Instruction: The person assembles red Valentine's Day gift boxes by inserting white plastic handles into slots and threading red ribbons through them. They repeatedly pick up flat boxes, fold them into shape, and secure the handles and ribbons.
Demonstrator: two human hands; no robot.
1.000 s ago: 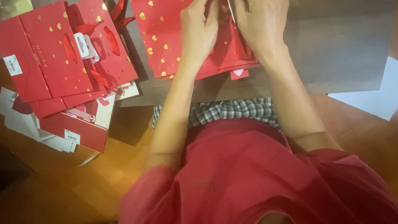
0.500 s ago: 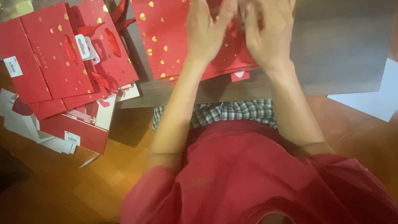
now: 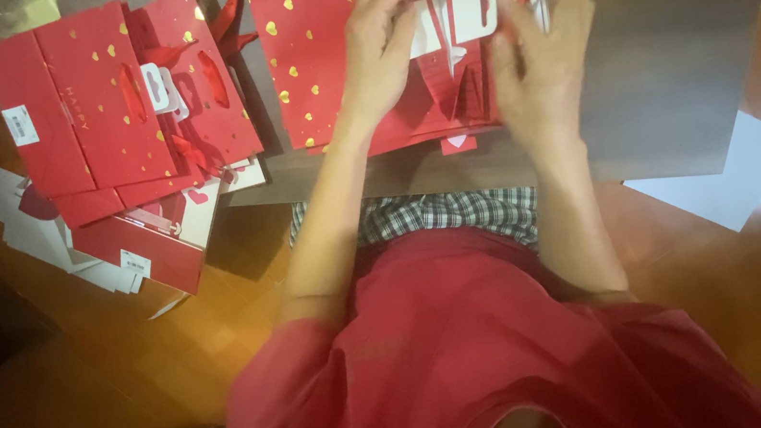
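The left hand [image 3: 384,49] lies on top of a flat red gift bag [image 3: 322,52] dotted with gold hearts, its fingers curled and pinching at the bag's white hang tag [image 3: 474,6] near the top edge. The right hand [image 3: 535,55] meets it from the other side, fingers bent around the same tag and the red ribbon handles [image 3: 461,78]; how firmly it grips cannot be told through the blur. The bag rests on a grey board [image 3: 671,62] that lies across the person's lap, at the board's left half. Left of the board, a pile of similar red bags [image 3: 107,112] lies fanned on the wooden floor [image 3: 129,371]. Just below that pile are white cards [image 3: 21,205]. At the board's lower right corner, a white sheet [image 3: 734,180] sticks out from beneath it.
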